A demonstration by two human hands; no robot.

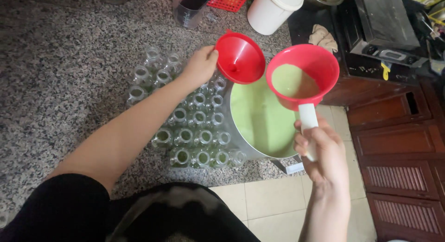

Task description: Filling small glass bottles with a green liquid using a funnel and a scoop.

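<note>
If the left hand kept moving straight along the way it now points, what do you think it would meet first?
The left hand already grips the red funnel and points up and to the right. Beyond the funnel, that line seems to lead to the white lidded bucket on the granite counter, though depth is hard to judge.

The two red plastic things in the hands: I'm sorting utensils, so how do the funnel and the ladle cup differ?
The red funnel in the left hand is empty and tipped on its side; the red ladle cup in the right hand sits upright, holding pale green liquid. The ladle cup has a white handle; the funnel shows none. Both are red plastic.
</note>
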